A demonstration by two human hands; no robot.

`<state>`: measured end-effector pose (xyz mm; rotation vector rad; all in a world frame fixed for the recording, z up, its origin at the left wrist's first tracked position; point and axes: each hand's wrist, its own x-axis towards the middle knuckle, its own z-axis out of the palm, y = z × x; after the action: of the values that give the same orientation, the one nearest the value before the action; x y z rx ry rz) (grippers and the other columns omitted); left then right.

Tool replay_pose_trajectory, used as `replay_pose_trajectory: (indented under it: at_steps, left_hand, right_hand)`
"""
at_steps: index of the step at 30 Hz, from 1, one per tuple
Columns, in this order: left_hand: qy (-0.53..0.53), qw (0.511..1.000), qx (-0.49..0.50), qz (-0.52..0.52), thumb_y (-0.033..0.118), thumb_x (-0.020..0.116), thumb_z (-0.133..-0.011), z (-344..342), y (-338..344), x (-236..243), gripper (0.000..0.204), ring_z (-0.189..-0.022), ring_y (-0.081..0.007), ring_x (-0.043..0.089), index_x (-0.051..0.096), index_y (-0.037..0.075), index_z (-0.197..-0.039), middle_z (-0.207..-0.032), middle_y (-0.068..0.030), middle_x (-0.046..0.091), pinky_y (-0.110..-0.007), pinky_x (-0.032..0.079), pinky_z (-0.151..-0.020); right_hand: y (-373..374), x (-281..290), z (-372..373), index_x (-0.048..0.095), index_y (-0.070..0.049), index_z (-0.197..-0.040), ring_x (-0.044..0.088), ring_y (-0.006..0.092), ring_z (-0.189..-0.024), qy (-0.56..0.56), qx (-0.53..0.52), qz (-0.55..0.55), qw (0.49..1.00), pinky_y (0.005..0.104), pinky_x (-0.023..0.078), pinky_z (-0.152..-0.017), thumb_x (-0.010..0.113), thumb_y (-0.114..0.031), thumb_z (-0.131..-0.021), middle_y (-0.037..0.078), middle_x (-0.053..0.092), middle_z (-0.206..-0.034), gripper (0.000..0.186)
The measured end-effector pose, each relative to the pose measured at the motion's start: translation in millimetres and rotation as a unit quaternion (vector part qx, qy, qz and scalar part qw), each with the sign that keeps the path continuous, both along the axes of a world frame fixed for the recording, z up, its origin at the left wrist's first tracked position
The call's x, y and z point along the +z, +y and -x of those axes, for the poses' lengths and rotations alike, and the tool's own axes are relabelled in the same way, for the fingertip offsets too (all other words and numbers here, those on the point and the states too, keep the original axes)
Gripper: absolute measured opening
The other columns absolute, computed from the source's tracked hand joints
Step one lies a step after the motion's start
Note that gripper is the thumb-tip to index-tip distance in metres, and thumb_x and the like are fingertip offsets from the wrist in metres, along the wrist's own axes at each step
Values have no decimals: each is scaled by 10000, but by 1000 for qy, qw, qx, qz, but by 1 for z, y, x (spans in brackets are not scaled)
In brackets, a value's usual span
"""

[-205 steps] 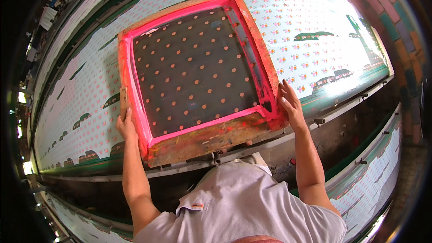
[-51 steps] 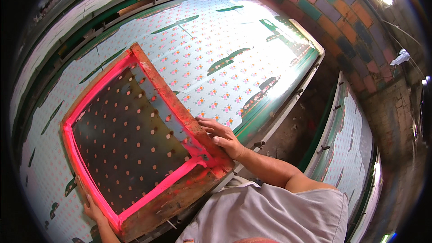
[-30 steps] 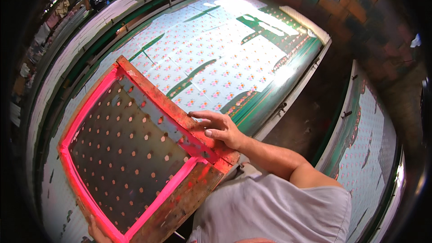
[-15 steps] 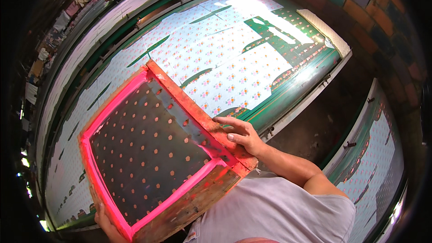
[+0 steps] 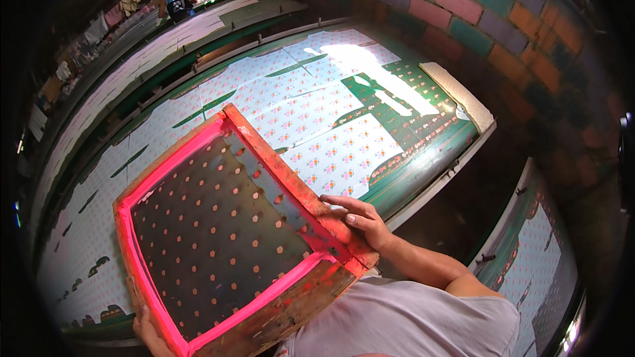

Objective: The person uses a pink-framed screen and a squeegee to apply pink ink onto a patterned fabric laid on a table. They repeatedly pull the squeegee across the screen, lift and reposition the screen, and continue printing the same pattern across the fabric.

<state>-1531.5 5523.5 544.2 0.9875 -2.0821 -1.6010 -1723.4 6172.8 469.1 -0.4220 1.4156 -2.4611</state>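
Note:
A wooden screen-printing frame (image 5: 268, 162), its inner edges bright pink, is tilted in front of my body. Its dark mesh (image 5: 205, 238) carries rows of small pale dots. My right hand (image 5: 364, 221) is closed over the frame's right-hand rail, thumb and fingers on the orange-stained wood. Low on the left, my left hand (image 5: 151, 332) grips the frame's outer edge; some of its fingers are hidden behind it. Beyond the frame, white fabric pieces (image 5: 344, 158) printed with small pink and orange flowers lie on a long green table (image 5: 423, 168).
A tan padded strip (image 5: 456, 96) lies at the table's far right end. Another table (image 5: 529, 258) with printed fabric stands at right. To the left runs a parallel table (image 5: 149, 56), with a person (image 5: 178, 1) in blue farther back. A painted brick wall (image 5: 456, 0) closes the far side.
The view has tipped up, showing more of the wall and the person in blue. Both hands keep their hold on the frame, which has shifted only slightly in the picture.

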Motion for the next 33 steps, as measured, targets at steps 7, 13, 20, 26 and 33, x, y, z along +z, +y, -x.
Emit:
replay_pose_trajectory:
  at_steps: [7,13,20,26,33]
  left_hand:
    - [19,1000,7,-5,259,741,-1047,28,152,36,491,-1052,-262,758,712,-134,-1340,-1221,-190,771,-395,617,-958]
    - [-8,1000,17,7,246,727,-1047,72,296,82,499,-1070,-263,755,691,-130,-1373,-1254,-192,759,-395,616,-967]
    - [-16,1000,-6,-9,231,711,-1046,100,360,88,511,-1090,-265,752,666,-125,-1411,-1293,-195,744,-395,615,-978]
    - [-33,999,-23,-12,218,697,-1046,136,389,95,525,-1108,-267,749,644,-121,-1444,-1326,-198,731,-395,614,-987]
    - [-53,998,-12,-11,202,681,-1046,164,462,134,543,-1129,-268,745,619,-116,-1482,-1365,-201,717,-394,612,-998]
  right_hand:
    - [141,-24,55,517,34,-1631,545,298,-1510,22,17,34,999,452,420,-1269,649,-301,-1049,172,564,-1622,684]
    - [260,1,85,561,17,-1608,514,288,-1531,-30,14,81,996,447,378,-1289,624,-263,-1049,177,558,-1643,629]
    - [315,-6,98,562,50,-1594,515,298,-1536,-12,-16,102,995,452,354,-1305,621,-242,-1057,188,536,-1671,614]
    - [352,14,100,579,29,-1590,521,286,-1531,-19,-43,51,998,446,361,-1302,640,-269,-1049,179,586,-1627,621]
    - [437,48,131,531,50,-1614,503,359,-1545,-29,-26,70,997,506,367,-1304,632,-274,-1087,211,520,-1674,627]
